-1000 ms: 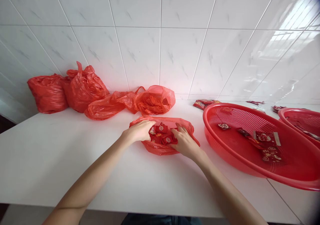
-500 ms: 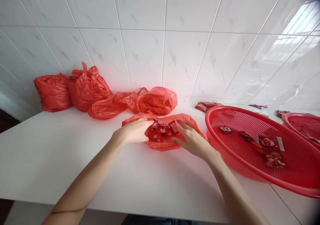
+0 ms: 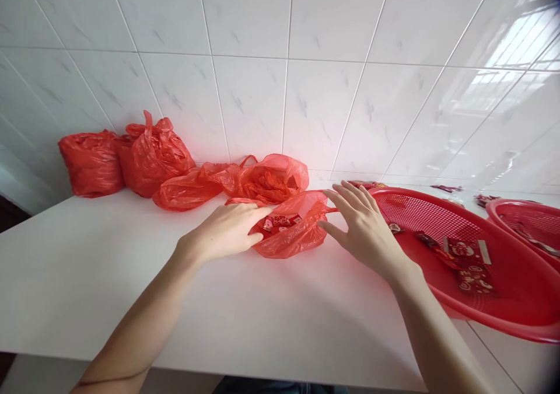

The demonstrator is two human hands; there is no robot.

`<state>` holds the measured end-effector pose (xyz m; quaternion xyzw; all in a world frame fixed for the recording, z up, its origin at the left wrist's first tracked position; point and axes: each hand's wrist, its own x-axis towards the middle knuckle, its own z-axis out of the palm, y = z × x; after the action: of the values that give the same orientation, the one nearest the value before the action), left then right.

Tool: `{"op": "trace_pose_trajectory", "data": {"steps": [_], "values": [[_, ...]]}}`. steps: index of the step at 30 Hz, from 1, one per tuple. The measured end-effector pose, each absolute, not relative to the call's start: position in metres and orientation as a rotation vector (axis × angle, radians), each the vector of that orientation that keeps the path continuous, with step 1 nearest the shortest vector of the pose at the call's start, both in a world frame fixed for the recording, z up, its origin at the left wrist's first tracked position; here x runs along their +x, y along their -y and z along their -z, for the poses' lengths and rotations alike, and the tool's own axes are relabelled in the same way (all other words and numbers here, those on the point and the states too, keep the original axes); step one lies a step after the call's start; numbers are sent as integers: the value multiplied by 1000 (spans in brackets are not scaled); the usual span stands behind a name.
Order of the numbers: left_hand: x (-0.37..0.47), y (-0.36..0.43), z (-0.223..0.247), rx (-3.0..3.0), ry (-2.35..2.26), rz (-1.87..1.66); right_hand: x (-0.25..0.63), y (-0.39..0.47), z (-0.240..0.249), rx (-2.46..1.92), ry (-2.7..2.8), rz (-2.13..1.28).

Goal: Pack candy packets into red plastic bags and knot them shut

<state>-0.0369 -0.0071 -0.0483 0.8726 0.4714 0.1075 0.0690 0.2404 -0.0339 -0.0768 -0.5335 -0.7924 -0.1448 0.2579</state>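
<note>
White counter (image 3: pixel 87 265) under tiled wall; the open red bag (image 3: pixel 291 230) half hides its small packets (image 3: pixel 280 223), print unreadable. Left hand (image 3: pixel 225 230) grips the bag's near rim; right hand (image 3: pixel 365 227), fingers spread, hovers just right of it.

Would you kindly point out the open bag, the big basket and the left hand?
open bag (image 3: pixel 292 239): head view, its crinkled front side.
big basket (image 3: pixel 494 323): head view, its near rim.
left hand (image 3: pixel 227 230): head view, the back of the hand.

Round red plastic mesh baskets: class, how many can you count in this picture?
2. One large round red plastic mesh basket sits right of the person's right hand; a second lies behind it, cut off by the right edge.
</note>
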Motion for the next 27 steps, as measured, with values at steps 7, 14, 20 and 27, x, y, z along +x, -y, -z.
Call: {"op": "trace_pose_trajectory", "data": {"steps": [7,14,20,27], "values": [[-49,1,43,2712,-1606,-582,243,12,78,-1951,1951,140],[-83,-11,34,2335,-1632,-395,254,4,57,-1646,1872,-458],[-84,-4,6,1831,-1149,-1475,256,4,16,-883,1401,-621],[-66,8,3,1887,-678,-1762,237,2,-5,-748,1430,-687]]}}
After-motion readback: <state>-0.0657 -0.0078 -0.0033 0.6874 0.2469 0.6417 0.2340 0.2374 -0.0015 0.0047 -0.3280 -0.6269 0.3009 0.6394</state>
